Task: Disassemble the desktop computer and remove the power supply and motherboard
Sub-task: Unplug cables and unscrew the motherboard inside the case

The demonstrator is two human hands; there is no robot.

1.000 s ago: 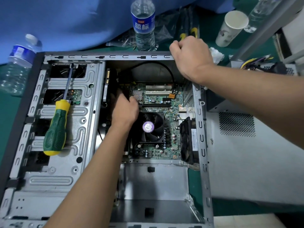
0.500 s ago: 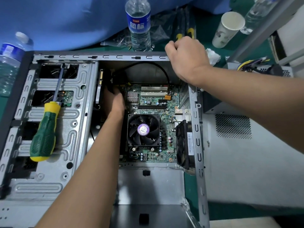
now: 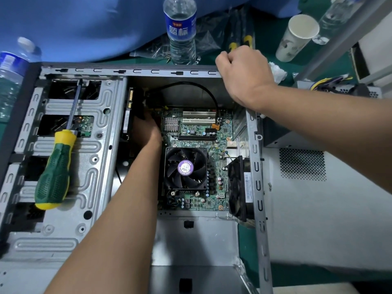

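Head view: power supply (image 3: 339, 90) sits outside the case (image 3: 131, 71), motherboard (image 3: 197, 128) remains inside (left hand (image 3: 146, 132) fingers hidden, right hand (image 3: 244, 68) grips the rim).

One head-worn, wide-angle view looks steeply down and forward into the open computer case (image 3: 135, 71) from close above (both forearms enter from the bottom and right edges), with the green table (image 3: 275, 32) across the top.

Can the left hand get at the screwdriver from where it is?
Probably yes: the left hand is inside the case, while the screwdriver lies uncovered on the drive cage beside that arm.
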